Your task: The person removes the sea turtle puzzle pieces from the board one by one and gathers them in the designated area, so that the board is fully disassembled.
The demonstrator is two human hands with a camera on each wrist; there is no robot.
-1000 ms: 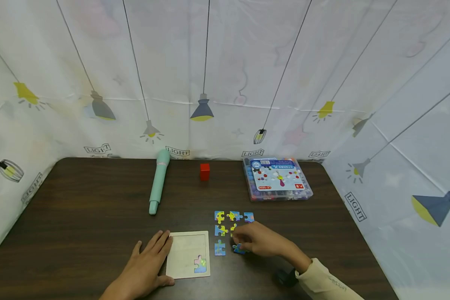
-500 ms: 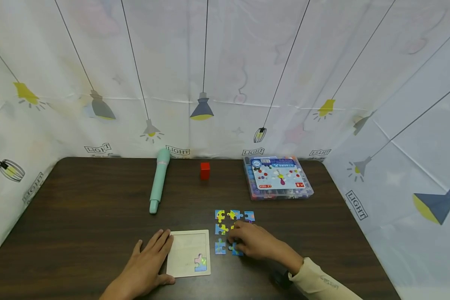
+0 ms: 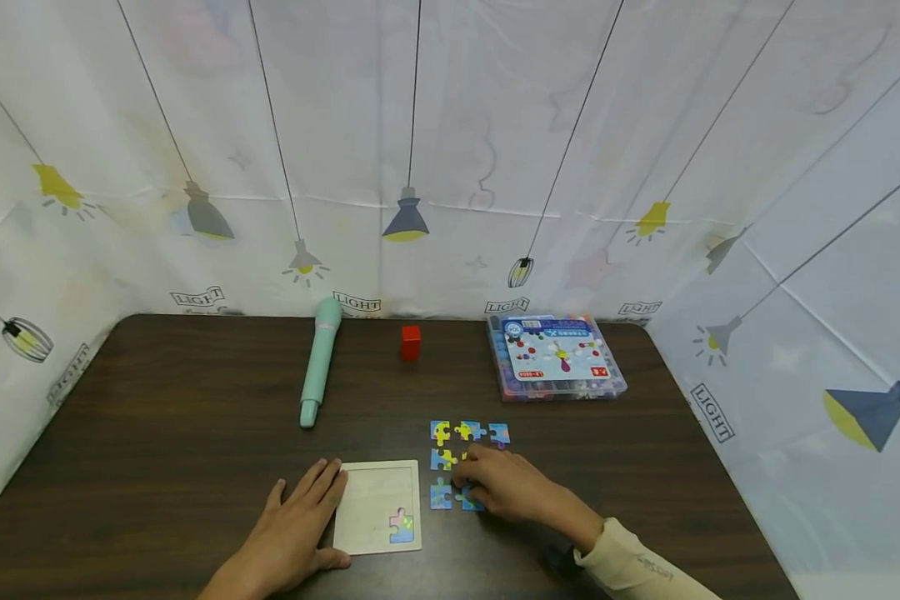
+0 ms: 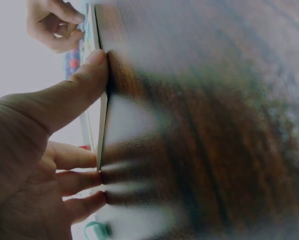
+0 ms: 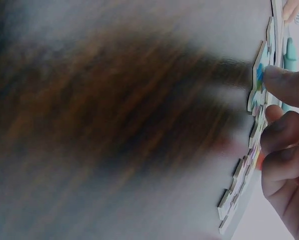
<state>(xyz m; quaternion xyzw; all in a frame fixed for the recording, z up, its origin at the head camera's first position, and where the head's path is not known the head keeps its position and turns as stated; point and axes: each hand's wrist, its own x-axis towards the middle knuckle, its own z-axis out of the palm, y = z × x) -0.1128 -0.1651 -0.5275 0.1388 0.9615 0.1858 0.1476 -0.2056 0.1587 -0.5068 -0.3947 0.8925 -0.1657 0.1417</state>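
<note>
My left hand (image 3: 292, 525) lies spread beside a pale square wooden puzzle tray (image 3: 367, 492), its fingers and thumb touching the tray's left edge in the left wrist view. One pink and blue puzzle piece (image 3: 401, 530) sits in the tray's lower right corner. Over loose pieces right of the tray is my right hand (image 3: 513, 487), partly hiding them. In the right wrist view its thumb (image 5: 284, 82) touches a flat blue piece (image 5: 260, 72), the other fingers loosely bent and apart from it. In the head view that bottom-row piece (image 3: 471, 502) shows beside the thumb.
Other loose pieces (image 3: 440, 495) lie in rows right of the tray. Farther back are a mint-green microphone-shaped object (image 3: 319, 358), a red cube (image 3: 411, 342) and a clear box with a printed label (image 3: 558, 358). A patterned curtain (image 3: 450, 125) stands behind the table (image 3: 157, 458).
My right hand has shifted slightly left, and the bottom-row blue piece under its thumb has slid left toward the neighbouring piece. My left hand has stayed at the tray.
</note>
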